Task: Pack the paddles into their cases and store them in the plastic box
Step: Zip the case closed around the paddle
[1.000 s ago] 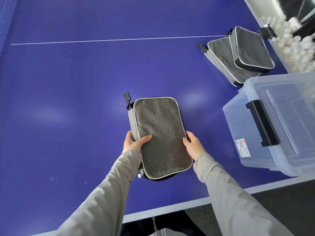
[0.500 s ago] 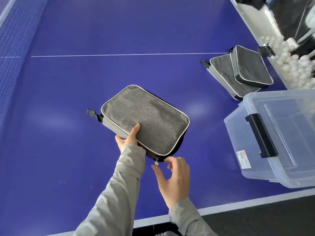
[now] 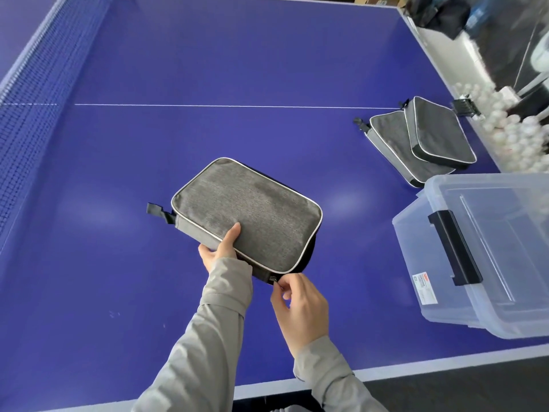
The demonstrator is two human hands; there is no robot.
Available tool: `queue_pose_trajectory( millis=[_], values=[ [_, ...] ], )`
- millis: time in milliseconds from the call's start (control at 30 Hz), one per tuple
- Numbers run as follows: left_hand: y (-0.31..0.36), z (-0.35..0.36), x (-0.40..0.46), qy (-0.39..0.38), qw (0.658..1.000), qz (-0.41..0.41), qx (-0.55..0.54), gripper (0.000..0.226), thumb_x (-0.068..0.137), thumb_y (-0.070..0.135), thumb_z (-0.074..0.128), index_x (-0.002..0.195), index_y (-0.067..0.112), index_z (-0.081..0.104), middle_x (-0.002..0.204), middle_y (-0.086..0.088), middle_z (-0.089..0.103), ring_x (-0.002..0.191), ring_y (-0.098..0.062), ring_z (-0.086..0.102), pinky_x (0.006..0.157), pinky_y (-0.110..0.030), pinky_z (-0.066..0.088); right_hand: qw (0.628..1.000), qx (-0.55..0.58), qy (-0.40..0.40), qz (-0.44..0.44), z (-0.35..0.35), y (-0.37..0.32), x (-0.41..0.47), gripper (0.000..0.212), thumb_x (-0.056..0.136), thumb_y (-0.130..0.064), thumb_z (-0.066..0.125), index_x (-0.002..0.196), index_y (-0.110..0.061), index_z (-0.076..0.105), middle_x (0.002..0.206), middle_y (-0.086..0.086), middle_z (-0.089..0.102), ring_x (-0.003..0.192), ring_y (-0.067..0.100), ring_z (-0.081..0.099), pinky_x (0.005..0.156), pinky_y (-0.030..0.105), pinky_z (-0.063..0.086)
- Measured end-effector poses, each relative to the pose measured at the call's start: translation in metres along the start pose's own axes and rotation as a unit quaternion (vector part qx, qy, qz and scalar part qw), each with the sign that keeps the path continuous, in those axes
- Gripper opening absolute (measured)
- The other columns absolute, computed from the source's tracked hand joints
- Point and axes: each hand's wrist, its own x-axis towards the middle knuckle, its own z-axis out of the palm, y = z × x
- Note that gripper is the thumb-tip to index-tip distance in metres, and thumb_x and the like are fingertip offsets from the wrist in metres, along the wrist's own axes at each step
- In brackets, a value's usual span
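Note:
A grey fabric paddle case (image 3: 249, 212) with white piping is held tilted above the blue table. My left hand (image 3: 219, 249) grips its near long edge, thumb on top. My right hand (image 3: 300, 310) pinches the small metal zipper pull (image 3: 274, 280) at the case's near corner. Two more grey paddle cases (image 3: 427, 141) lie overlapping at the far right. A clear plastic box (image 3: 463, 292) with a lid and a black latch stands at the right near corner. No paddle is visible.
The blue table tennis table (image 3: 208, 69) has a white centre line and a net (image 3: 26, 114) along the left. A bin of white balls (image 3: 517, 135) sits beyond the right edge. The table's near edge (image 3: 416, 367) runs just behind my forearms.
The case has turned from lengthwise to slanted and lifted in my left hand. My right hand left its side, dropped below it and closed on the zipper pull.

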Motion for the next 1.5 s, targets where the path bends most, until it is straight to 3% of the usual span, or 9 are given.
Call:
queue_pose_trajectory(
  millis=[133,200,367,500,567,800,1133,1367,1500],
  values=[
    [0.005,-0.005,-0.001,0.0,1.0,0.005,-0.001,0.036,0.068,0.023,0.08,0.08,0.022,0.046,0.078,0.002,0.056,0.065,-0.018,0.057,0.06,-0.028,0.048,0.999,0.022,0.003,0.044,-0.007,0.012,0.0,0.022,0.068,-0.002,0.08,0.069,-0.009,0.06,0.054,-0.002,0.055,0.043,0.015,0.049,0.042,0.024,0.036],
    [0.007,-0.008,-0.001,-0.006,1.0,0.007,0.005,0.037,0.068,0.023,0.081,0.084,0.02,0.047,0.078,0.001,0.057,0.064,-0.018,0.057,0.059,-0.028,0.048,0.995,0.045,0.013,0.084,-0.013,0.021,0.002,0.02,0.069,-0.001,0.08,0.07,-0.007,0.061,0.053,-0.001,0.057,0.053,0.018,0.051,0.047,0.024,0.036],
    [0.005,-0.016,-0.005,-0.033,0.999,0.009,0.02,0.035,0.067,0.023,0.081,0.087,0.022,0.052,0.088,0.0,0.062,0.076,-0.021,0.062,0.075,-0.037,0.054,0.979,0.105,-0.007,0.173,-0.024,0.04,0.016,0.01,0.082,-0.008,0.069,0.078,-0.008,0.059,0.061,0.001,0.064,0.057,0.023,0.064,0.058,0.035,0.051],
    [0.004,-0.022,-0.011,-0.067,0.997,0.029,0.01,0.03,0.068,0.018,0.08,0.083,0.023,0.055,0.082,0.001,0.065,0.067,-0.016,0.064,0.047,-0.021,0.051,0.961,0.154,0.002,0.231,-0.033,0.055,0.031,0.015,0.086,-0.008,0.065,0.077,-0.013,0.055,0.058,-0.004,0.061,0.056,0.023,0.065,0.062,0.044,0.054],
    [0.005,-0.025,-0.012,-0.091,0.995,0.031,0.012,0.03,0.068,0.016,0.08,0.087,0.022,0.057,0.086,0.0,0.067,0.072,-0.018,0.067,0.047,-0.021,0.051,0.955,0.164,0.004,0.248,-0.038,0.064,0.037,0.014,0.086,-0.009,0.065,0.077,-0.014,0.055,0.058,-0.004,0.061,0.056,0.024,0.065,0.063,0.045,0.055],
    [0.01,-0.038,-0.01,-0.174,0.983,0.051,0.035,0.036,0.067,0.01,0.08,0.097,0.018,0.063,0.092,-0.005,0.07,0.072,-0.019,0.071,0.054,-0.028,0.055,0.942,0.231,-0.023,0.244,-0.052,0.089,0.057,0.017,0.083,-0.004,0.067,0.075,-0.017,0.06,0.061,0.001,0.064,0.048,0.005,0.059,0.057,0.017,0.051],
    [0.018,-0.057,-0.012,-0.288,0.949,0.094,0.085,0.063,0.041,0.019,0.087,0.1,0.019,0.065,0.094,-0.007,0.073,0.083,-0.029,0.07,0.065,-0.038,0.056,0.908,0.328,-0.183,0.184,-0.066,0.083,0.1,0.02,0.085,0.009,0.058,0.077,-0.009,0.062,0.058,-0.007,0.065,0.048,0.006,0.056,0.053,0.014,0.048],
    [0.018,-0.075,-0.014,-0.352,0.908,0.141,0.177,0.077,0.032,0.026,0.094,0.102,0.018,0.063,0.095,-0.006,0.073,0.086,-0.026,0.07,0.065,-0.033,0.057,0.91,0.336,-0.175,0.171,-0.069,0.07,0.131,0.024,0.084,0.011,0.054,0.076,-0.012,0.059,0.063,0.002,0.06,0.046,0.002,0.054,0.052,0.011,0.045],
    [0.026,-0.086,-0.015,-0.385,0.872,0.167,0.25,0.069,0.038,0.02,0.091,0.102,0.023,0.064,0.094,-0.004,0.073,0.088,-0.025,0.07,0.069,-0.031,0.057,0.912,0.336,-0.175,0.158,-0.081,0.071,0.143,0.021,0.084,0.009,0.057,0.077,-0.011,0.06,0.063,0.004,0.059,0.046,0.001,0.053,0.051,0.01,0.045]
  ],
)
